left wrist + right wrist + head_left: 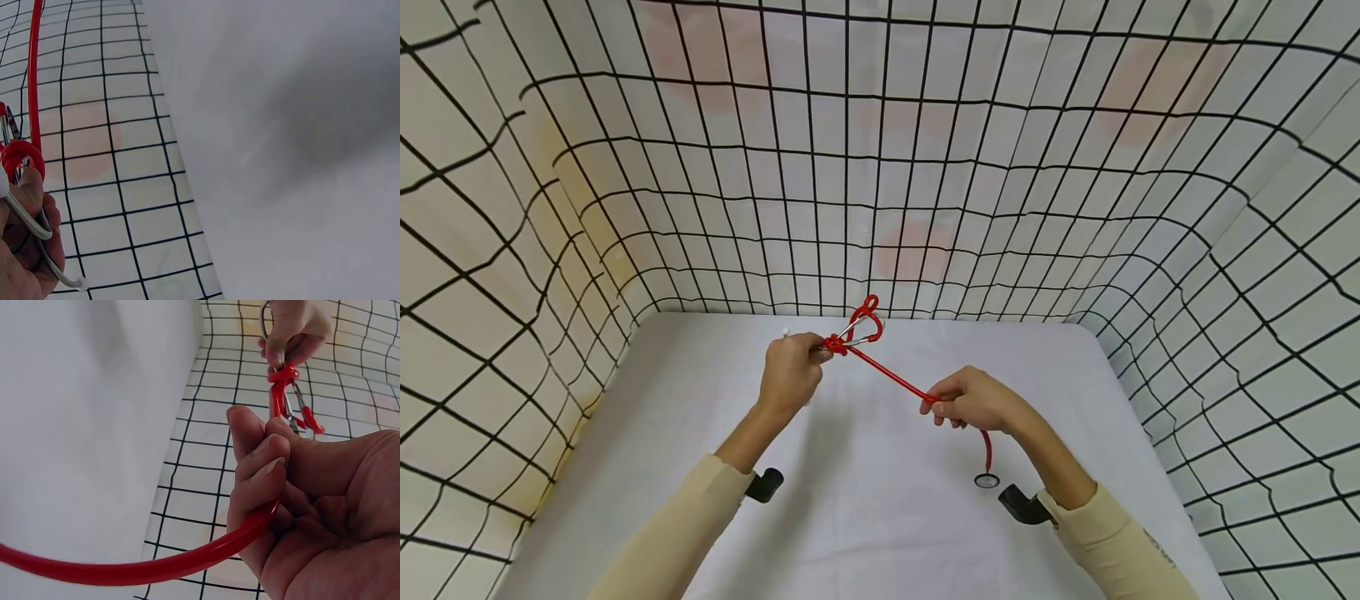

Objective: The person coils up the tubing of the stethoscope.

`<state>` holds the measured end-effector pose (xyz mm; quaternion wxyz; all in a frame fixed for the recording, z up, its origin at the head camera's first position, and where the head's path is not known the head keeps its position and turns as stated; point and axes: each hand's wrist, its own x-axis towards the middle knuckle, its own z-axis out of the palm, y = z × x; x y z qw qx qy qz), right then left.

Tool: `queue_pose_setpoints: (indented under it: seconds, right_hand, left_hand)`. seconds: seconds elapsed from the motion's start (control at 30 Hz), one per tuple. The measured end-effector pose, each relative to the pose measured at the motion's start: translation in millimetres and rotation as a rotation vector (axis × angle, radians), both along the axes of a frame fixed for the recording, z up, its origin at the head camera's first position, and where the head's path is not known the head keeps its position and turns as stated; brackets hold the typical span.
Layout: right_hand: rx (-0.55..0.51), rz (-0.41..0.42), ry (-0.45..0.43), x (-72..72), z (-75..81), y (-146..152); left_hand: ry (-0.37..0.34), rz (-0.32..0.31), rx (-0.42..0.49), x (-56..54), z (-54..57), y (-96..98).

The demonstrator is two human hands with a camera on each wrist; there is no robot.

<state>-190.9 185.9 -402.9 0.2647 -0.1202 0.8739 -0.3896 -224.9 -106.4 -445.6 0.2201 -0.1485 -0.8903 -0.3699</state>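
Note:
A red stethoscope (887,372) is held above the white table by both hands. The left hand (790,371) pinches its metal ear tubes beside a coil of red tubing (835,344) wound around them. In the left wrist view, the bent ear tubes (59,272) with whitish tips stick out past the fingers. Curled around the tubing farther along is the right hand (973,398), and the stretch between the hands runs straight. Below the right hand the free tubing (125,573) hangs in a curve, ending in a round chest piece (987,481).
A white-covered table (880,533) lies under the hands. Black grid netting (925,183) over pale walls encloses its back and both sides. Black wrist-worn devices (765,485) sit at the cuffs of the light sleeves (1120,542).

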Motion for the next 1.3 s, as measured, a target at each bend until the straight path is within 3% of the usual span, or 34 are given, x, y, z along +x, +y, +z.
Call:
queue_pose_setpoints:
  seconds: [0.3, 0.43, 0.63, 0.77, 0.93, 1.13, 1.3]
  right_hand:
    - [-0.026, -0.002, -0.026, 2.3, -2.8, 2]
    - [-0.014, 0.03, -0.019, 3.4, 4.2, -2]
    - [0.072, -0.045, 0.164, 6.8, 24.5, -15]
    - [0.094, -0.113, 0.302, 6.4, 29.3, -21]
    - [0.095, -0.103, 0.35, 7.0, 31.8, -25]
    - [0.055, -0.016, 0.343, 5.8, 39.3, -34]
    - [0.004, -0.014, 0.323, -0.5, 43.9, -39]
  left_hand:
    - [0.003, -0.015, 0.005, 0.4, -1.8, -1.2]
    - [0.015, -0.024, -0.03, 1.0, -2.7, -0.6]
    - [0.001, -0.014, -0.075, 2.4, -3.9, -0.4]
    - [-0.021, -0.006, -0.079, 3.3, -5.2, -0.5]
    - [-0.05, -0.012, -0.102, 5.7, -7.0, 2.2]
    - [-0.019, -0.042, -0.229, 10.2, -13.1, 9.6]
    - [0.031, -0.072, -0.4, 20.7, -14.4, 18.6]
